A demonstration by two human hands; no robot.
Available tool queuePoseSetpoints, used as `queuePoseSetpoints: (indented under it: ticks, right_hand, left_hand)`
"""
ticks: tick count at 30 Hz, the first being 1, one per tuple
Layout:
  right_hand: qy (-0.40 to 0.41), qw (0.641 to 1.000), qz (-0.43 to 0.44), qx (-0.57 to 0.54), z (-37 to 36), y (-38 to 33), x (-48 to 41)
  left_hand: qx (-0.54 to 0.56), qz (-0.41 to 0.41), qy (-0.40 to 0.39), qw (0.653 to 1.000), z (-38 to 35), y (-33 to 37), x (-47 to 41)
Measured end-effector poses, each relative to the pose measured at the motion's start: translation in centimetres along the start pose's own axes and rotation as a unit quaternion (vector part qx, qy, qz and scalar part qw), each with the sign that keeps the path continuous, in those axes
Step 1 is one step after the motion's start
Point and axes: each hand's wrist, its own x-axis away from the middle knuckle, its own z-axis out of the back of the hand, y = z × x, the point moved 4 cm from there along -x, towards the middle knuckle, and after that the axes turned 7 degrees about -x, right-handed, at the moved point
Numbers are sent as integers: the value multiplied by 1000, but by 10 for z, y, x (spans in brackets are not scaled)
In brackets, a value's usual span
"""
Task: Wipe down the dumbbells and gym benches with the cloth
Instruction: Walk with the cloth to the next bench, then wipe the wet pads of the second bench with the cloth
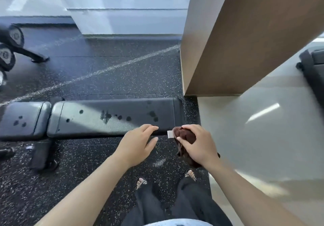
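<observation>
Spanning speckled rubber floor, wet-spotted bench

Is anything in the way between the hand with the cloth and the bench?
Nothing visible. The right hand holds the brown cloth bunched at the near right end of the black bench. The open left hand is beside it, not blocking.

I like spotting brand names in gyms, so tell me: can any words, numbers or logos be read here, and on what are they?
None can be read.
Round pale markings on the dumbbell ends: too blurred to read.
White tag on the brown cloth held in the right hand: no print shows.
Bench pad: only dark wet spots, no lettering.
</observation>
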Motion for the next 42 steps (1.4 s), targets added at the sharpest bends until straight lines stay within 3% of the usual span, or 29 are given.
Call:
queuePoseSetpoints:
  ticks: [6,14,20,24,27,38,42]
  right_hand:
    - [17,999,-33,7,-37,31,-39]
    - [71,997,-33,15,-141,152,-134]
    - [166,985,-6,44,-222,251,-199]
    - [218,974,1,66,-243,281,-238]
    - [235,970,15,54,-241,283,-267]
    - [176,984,-21,35,-223,271,-341]
    - [149,988,-8,46,-222,273,-329]
  left_hand:
    - [3,-17,-7,1000,-41,-37,-59]
    - [-4,4,3,1000,-180,-98,-186]
    - [-14,-37,119,992,-285,-142,-294]
    - [-60,-13,158,986,-340,-168,-342]
    - [-84,-9,221,972,-352,-172,-349]
    - [-70,-7,233,970,-345,-173,-351]
    - [-66,-11,251,966,-344,-172,-350]
